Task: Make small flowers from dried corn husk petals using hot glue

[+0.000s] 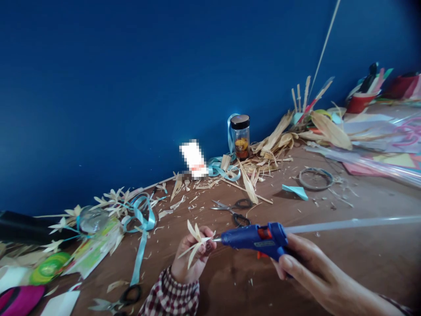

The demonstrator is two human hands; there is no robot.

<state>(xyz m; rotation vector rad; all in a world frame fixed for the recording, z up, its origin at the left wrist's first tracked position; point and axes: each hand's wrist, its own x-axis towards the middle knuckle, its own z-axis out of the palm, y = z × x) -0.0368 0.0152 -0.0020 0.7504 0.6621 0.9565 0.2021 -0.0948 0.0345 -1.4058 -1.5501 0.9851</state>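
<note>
Closed around the blue hot glue gun [251, 239] is my right hand [311, 267]; a long clear glue stick [348, 224] runs out of its back end. The metal nozzle points left and meets a pale husk flower [196, 241] with narrow pointed petals. My left hand [194, 259] pinches that flower between its fingers. From this angle I cannot tell whether the nozzle touches the petals or sits just beside them. Black-handled scissors [235, 210] lie on the table just beyond the gun.
A black-lidded jar [241, 138] stands by the blue wall among dry corn husks [278, 136]. Light blue ribbon [140, 250], finished husk flowers [112, 202] and a second pair of scissors [115, 302] lie to the left. A wire ring [316, 179] and plastic sheets [378, 164] are at right.
</note>
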